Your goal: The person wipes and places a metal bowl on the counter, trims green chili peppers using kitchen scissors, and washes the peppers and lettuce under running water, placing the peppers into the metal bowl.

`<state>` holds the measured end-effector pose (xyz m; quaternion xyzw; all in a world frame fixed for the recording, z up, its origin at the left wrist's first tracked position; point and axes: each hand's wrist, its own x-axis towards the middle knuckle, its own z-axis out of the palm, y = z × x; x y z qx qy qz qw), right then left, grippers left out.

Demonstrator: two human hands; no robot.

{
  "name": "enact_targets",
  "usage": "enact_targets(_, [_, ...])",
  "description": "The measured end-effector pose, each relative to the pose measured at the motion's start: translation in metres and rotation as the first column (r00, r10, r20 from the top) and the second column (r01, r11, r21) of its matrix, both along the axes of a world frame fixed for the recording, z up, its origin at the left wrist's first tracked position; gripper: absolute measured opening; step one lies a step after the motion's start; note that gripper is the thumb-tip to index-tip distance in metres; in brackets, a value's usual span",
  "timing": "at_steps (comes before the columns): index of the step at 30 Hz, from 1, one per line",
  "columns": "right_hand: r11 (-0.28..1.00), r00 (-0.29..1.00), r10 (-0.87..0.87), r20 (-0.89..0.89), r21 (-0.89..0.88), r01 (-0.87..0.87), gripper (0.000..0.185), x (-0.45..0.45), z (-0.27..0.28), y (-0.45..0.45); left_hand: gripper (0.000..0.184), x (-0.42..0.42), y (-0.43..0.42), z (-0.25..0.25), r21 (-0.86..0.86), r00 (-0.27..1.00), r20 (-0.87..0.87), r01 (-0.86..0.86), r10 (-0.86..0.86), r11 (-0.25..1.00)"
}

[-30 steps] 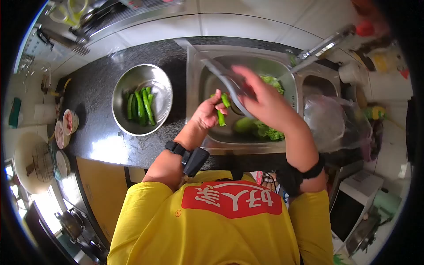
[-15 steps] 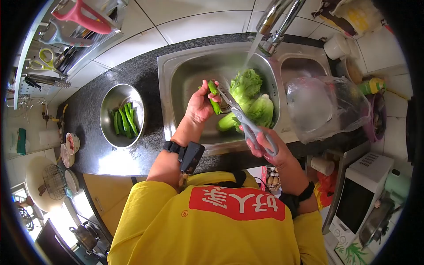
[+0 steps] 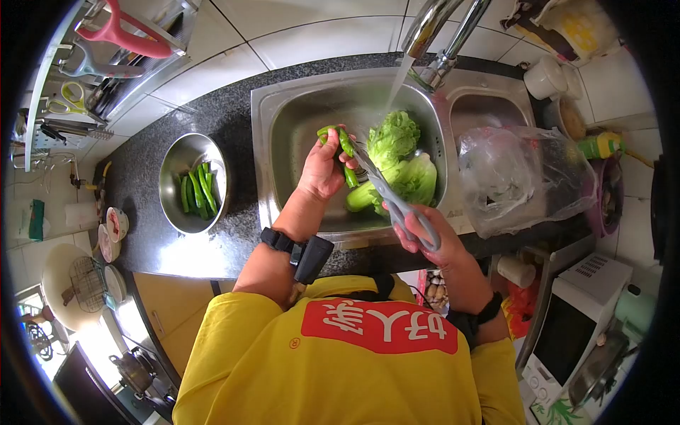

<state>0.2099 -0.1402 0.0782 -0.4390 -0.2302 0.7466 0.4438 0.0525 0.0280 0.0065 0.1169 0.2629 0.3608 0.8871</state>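
Over the sink (image 3: 265, 152), my left hand (image 3: 322, 168) is closed around green chili peppers (image 3: 345, 142), with pieces poking out above and below the fingers. My right hand (image 3: 428, 230) grips the grey handles of kitchen scissors (image 3: 397, 202). The scissor blades point up and left and reach the pepper by my left fingertips. Leafy lettuce (image 3: 397, 156) lies in the basin just beyond the blades, under running water from the faucet (image 3: 435, 32). To the left, a steel bowl (image 3: 168, 205) on the dark counter holds several green peppers (image 3: 200, 190).
A clear plastic bag (image 3: 506, 191) lies on the sink's right side, by the smaller basin (image 3: 485, 110). A purple basket (image 3: 604, 202) stands at far right. Scissors and peelers hang on a rack (image 3: 106, 78) at upper left. A white microwave (image 3: 577, 319) sits lower right.
The pepper in my left hand has shifted, with its upper end now bent over to the left. The scissors have closed in slightly on it. Bowl and lettuce stay in place.
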Motion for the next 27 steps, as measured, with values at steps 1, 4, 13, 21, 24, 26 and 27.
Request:
enact_targets(1, [1.000, 1.000, -0.023, -0.012, -0.017, 0.022, 0.060, -0.002, 0.000, 0.002, 0.023, 0.001, -0.001, -0.001, 0.035, 1.000, -0.014, -0.014, 0.015, 0.999])
enact_targets(4, [0.996, 0.998, -0.058, -0.023, -0.068, 0.056, 0.050, -0.007, 0.000, 0.006, 0.021, 0.002, -0.004, 0.003, 0.079, 0.998, -0.053, -0.036, 0.040, 0.996])
enact_targets(13, [0.989, 0.995, -0.097, -0.026, -0.113, 0.093, 0.038, -0.017, -0.013, 0.011, 0.025, 0.000, -0.006, -0.006, 0.162, 0.997, -0.083, 0.001, 0.012, 0.987])
enact_targets(21, [0.991, 0.993, -0.082, 0.083, -0.101, 0.091, 0.039, -0.031, -0.017, 0.013, 0.029, -0.005, -0.008, -0.012, 0.135, 0.994, -0.105, -0.005, 0.019, 0.991])
enact_targets(24, [0.983, 0.982, -0.165, -0.092, -0.102, 0.155, 0.041, -0.038, -0.023, 0.017, 0.029, -0.001, -0.008, -0.014, 0.138, 0.996, -0.065, -0.057, 0.066, 0.989])
enact_targets(26, [0.985, 0.986, -0.151, -0.071, -0.100, 0.143, 0.045, -0.037, -0.024, 0.023, 0.029, 0.000, -0.010, -0.013, 0.107, 0.996, -0.068, -0.052, 0.059, 0.993])
enact_targets(27, [0.984, 0.986, -0.152, -0.069, -0.102, 0.145, 0.045, -0.035, -0.022, 0.025, 0.029, 0.000, -0.010, -0.013, 0.105, 0.996, -0.067, -0.050, 0.058, 0.993])
